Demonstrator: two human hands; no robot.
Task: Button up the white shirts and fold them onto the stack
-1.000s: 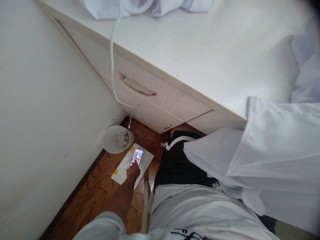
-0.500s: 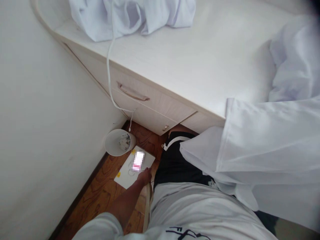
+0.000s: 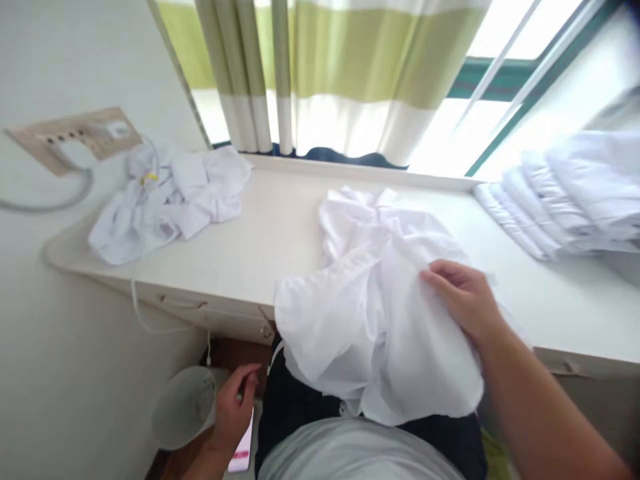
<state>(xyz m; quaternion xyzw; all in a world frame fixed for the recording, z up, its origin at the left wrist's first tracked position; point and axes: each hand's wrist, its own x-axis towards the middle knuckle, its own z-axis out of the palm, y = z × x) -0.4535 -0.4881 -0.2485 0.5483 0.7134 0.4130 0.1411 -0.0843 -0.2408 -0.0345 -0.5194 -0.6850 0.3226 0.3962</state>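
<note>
Head view: the right hand rests on a crumpled white garment, fingers curled into the cloth in a closed grip. The garment hangs over the front edge of the pale surface. Lower down, the left hand, its grip loosely open, hovers above a lit phone, beside a round bin.

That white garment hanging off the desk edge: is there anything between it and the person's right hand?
Nothing visible does. The right hand already rests on the white garment, fingers pressed into the cloth. The left hand is down near the floor, apart from it.
</note>
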